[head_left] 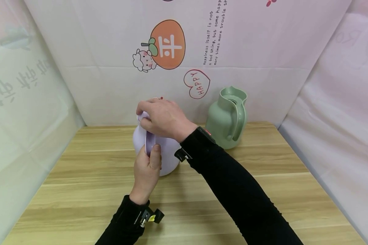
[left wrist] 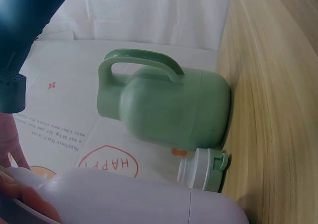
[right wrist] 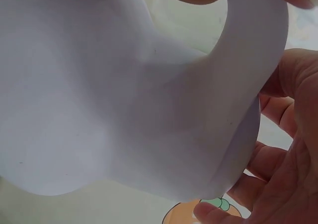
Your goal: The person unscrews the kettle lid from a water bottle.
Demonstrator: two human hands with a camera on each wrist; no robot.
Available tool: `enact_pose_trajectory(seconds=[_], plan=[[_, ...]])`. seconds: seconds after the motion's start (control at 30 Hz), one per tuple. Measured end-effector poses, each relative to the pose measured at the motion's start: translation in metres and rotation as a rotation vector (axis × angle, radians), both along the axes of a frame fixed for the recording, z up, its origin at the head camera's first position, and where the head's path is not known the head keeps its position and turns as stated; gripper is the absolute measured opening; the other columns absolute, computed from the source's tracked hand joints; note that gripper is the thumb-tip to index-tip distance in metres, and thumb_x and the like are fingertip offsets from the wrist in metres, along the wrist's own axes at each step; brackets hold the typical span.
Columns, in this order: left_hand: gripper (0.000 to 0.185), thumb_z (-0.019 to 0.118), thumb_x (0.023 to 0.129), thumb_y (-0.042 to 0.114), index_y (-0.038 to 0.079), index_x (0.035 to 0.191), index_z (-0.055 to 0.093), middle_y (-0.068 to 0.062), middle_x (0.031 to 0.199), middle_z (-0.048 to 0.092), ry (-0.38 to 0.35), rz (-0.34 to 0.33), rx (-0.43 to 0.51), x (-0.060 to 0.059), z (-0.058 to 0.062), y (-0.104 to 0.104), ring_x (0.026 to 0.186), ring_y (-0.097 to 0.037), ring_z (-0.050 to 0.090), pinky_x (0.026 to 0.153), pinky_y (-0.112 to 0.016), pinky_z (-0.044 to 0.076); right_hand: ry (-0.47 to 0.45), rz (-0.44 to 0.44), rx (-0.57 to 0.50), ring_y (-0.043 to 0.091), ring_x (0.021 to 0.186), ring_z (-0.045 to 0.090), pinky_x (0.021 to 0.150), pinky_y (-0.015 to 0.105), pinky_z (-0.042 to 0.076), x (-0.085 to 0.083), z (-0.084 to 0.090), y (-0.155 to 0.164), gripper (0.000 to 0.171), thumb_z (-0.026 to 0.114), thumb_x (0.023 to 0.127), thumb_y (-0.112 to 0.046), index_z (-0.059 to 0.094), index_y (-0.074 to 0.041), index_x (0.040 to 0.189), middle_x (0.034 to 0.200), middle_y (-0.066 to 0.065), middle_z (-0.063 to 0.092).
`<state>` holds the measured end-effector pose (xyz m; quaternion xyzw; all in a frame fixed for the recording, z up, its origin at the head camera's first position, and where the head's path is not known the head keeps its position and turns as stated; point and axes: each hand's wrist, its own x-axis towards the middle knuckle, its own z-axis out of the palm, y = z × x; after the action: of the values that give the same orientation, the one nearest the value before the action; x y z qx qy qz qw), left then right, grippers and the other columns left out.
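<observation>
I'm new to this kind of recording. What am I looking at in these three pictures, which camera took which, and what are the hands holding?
No machine here: a person in black sleeves works with two bare hands, wearing a camera on the head and one on each wrist.

The wide picture comes from the head camera. It looks down on a light wooden table fenced by printed white sheets. The left hand grips the handle of a pale lilac plastic jug, while the right hand curls over the jug's top; what it does there is hidden.

Behind stands a sage-green plastic jug, apart from the lilac one.

The left wrist picture is tilted sideways: it shows the green jug and a small white-and-green stopper lying beside it. The right wrist picture is a close-up filled by the lilac jug's handle and body.
</observation>
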<state>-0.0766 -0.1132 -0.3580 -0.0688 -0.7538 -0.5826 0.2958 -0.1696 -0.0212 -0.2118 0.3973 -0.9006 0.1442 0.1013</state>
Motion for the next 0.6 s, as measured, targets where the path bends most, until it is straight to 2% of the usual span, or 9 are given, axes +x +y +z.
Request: enact_pose_trajectory(seconds=[0.2, 0.37, 0.6], plan=[[0.030, 0.051, 0.110, 0.021, 0.011, 0.082, 0.051, 0.001, 0.061, 0.048, 0.003, -0.004, 0.005, -0.0004, -0.0002, 0.0008, 0.049, -0.013, 0.048, 0.046, -0.030, 0.038, -0.044, 0.051, -0.037, 0.013, 0.104, 0.060, 0.099, 0.036, 0.045, -0.0042, 0.0001, 0.0025, 0.023, 0.058, 0.098, -0.024, 0.068, -0.027, 0.118, 0.126, -0.008, 0.067], [0.028, 0.051, 0.110, 0.020, 0.010, 0.084, 0.051, 0.001, 0.061, 0.049, 0.006, -0.015, 0.022, -0.0001, 0.0005, 0.0014, 0.050, -0.013, 0.048, 0.047, -0.030, 0.039, -0.082, 0.099, -0.084, 0.014, 0.102, 0.059, 0.098, 0.034, 0.044, -0.0079, -0.0013, 0.0052, 0.023, 0.058, 0.096, -0.020, 0.068, -0.024, 0.116, 0.120, -0.006, 0.068], [0.027, 0.051, 0.110, 0.020, 0.010, 0.084, 0.051, 0.001, 0.062, 0.048, -0.001, -0.022, 0.032, 0.0003, 0.0008, 0.0018, 0.051, -0.013, 0.048, 0.047, -0.029, 0.039, -0.099, 0.113, -0.124, 0.014, 0.104, 0.058, 0.093, 0.031, 0.046, -0.0101, -0.0019, 0.0050, 0.021, 0.059, 0.095, -0.022, 0.068, -0.023, 0.114, 0.117, -0.006, 0.067]])
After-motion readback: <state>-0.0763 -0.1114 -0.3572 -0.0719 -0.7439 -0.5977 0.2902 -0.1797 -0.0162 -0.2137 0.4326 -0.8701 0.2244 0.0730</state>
